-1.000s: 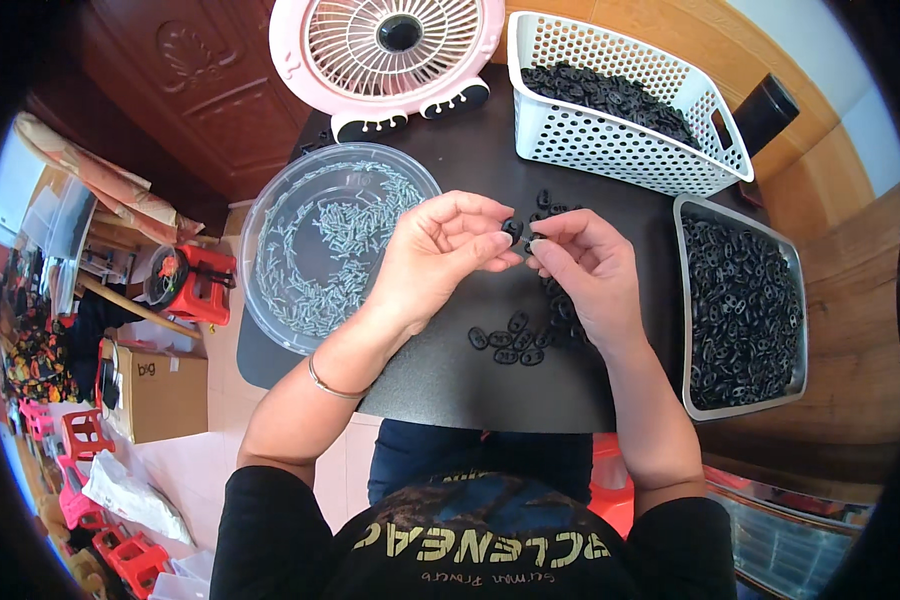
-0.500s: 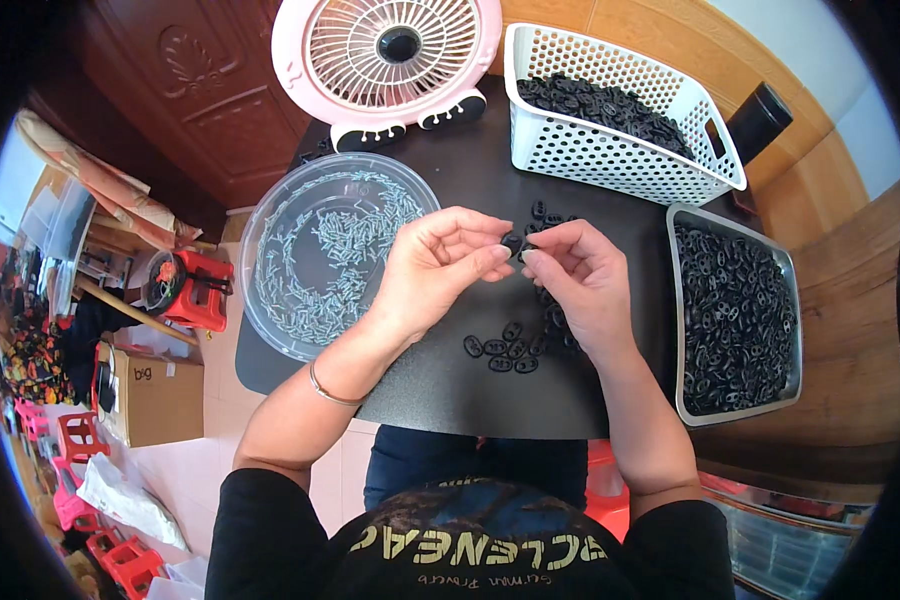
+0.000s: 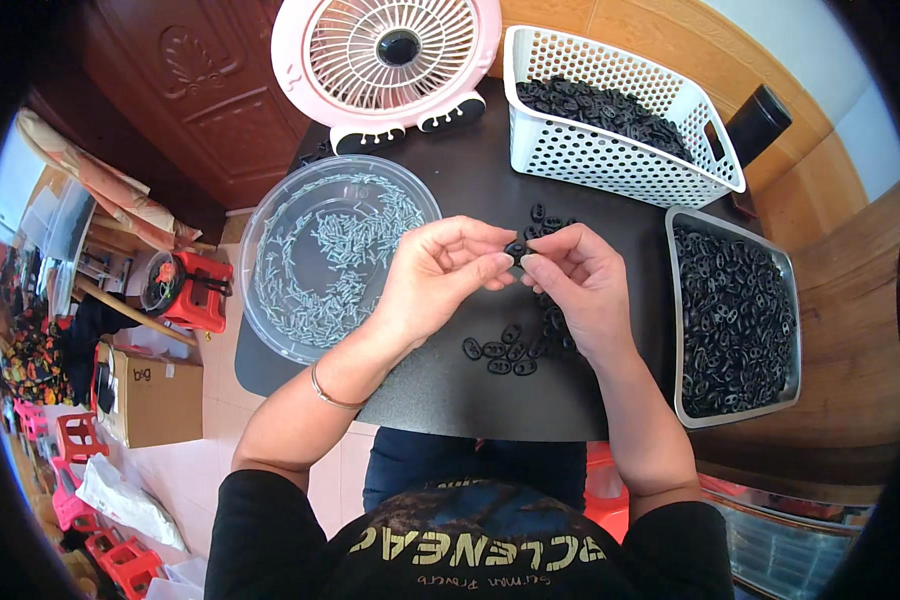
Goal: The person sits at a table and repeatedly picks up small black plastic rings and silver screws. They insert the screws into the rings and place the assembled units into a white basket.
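Note:
Over the middle of the dark table, my left hand and my right hand meet fingertip to fingertip. Between them is a small black oval plastic piece, pinched from both sides by thumbs and forefingers. Whether a screw is also in the right fingers is too small to tell. Beneath and beside my right hand lies a loose pile of black oval pieces with holes, partly hidden by that hand. A smaller cluster of the same pieces lies closer to me. Left of my left hand, a clear round tub holds many small silvery screws.
A white perforated basket of black parts stands at the back right, with a black cylinder behind it. Along the right edge is a metal tray full of black oval pieces. A pink fan stands at the back left.
Both hands have stayed nearly in place. The fingertips have shifted slightly and turned the black piece, which now shows more plainly between them.

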Tool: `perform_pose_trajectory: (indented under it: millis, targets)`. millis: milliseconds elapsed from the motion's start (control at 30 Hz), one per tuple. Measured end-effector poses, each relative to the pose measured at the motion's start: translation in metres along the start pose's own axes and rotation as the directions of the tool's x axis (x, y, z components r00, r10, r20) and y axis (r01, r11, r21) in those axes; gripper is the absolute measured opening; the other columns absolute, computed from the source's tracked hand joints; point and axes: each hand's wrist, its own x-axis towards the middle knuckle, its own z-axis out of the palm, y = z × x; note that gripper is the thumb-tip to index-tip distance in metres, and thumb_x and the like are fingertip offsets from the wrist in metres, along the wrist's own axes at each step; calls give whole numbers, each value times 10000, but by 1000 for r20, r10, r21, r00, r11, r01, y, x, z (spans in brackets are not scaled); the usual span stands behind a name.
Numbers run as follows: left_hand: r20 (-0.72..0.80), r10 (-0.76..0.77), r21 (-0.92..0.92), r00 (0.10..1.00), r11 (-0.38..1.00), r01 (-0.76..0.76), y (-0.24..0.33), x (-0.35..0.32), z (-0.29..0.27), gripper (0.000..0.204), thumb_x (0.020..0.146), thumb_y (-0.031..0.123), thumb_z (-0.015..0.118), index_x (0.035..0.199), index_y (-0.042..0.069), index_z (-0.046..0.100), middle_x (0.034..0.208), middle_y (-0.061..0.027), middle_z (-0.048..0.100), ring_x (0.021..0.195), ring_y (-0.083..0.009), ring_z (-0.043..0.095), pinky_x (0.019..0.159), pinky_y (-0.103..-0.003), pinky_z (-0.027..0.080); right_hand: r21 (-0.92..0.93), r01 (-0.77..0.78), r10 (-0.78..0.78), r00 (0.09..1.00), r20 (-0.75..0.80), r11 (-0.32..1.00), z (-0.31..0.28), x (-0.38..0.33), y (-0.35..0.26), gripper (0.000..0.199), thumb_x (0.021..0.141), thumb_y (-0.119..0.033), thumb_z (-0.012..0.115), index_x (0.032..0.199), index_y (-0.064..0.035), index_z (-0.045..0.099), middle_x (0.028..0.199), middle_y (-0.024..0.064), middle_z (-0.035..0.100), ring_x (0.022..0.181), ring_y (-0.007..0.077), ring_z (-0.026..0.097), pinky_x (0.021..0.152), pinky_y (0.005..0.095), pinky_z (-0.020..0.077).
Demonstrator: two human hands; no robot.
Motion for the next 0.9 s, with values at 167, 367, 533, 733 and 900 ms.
perform_pose_trajectory:
  millis: [167,367,533,733,900]
  targets:
    - [3,-6,50,1000,999,6,2,-2,1,179,800,8,600,975,-27,581,810,-67,633,719,-99,608,649,-207,496,-20,-26,26,1000,8,999,1,-1,-3,110,794,-20,605,889,-14,551,803,46,608,706,77,583,625,198,474]
    - [11,-10,50,1000,999,9,4,-3,2,177,801,11,600,973,-25,587,813,-61,633,714,-91,603,653,-204,493,34,-40,39,999,34,999,-1,-1,-1,112,799,-22,600,897,-14,549,814,57,617,700,83,581,628,203,470]
    - [-1,-28,-24,1000,999,28,4,-3,2,179,806,9,588,982,-22,590,842,-67,631,755,-82,589,687,-210,486,2,-3,3,999,33,1000,2,-1,-2,142,793,-17,603,924,-25,549,807,40,599,712,78,576,635,201,465]
    - [63,-147,-183,987,971,156,4,0,-6,133,812,7,574,945,8,578,828,-51,614,744,-77,562,667,-211,466,-236,168,-149,984,96,957,6,-1,-5,338,727,6,643,1053,-57,576,779,12,559,685,65,544,635,206,464]
    - [95,-192,-331,977,919,213,1,0,-7,178,804,27,603,936,55,486,749,-10,567,683,-77,546,638,-196,462,-371,260,-225,965,136,891,7,-1,-1,323,672,-23,692,986,-66,627,732,27,555,635,77,540,586,212,454]
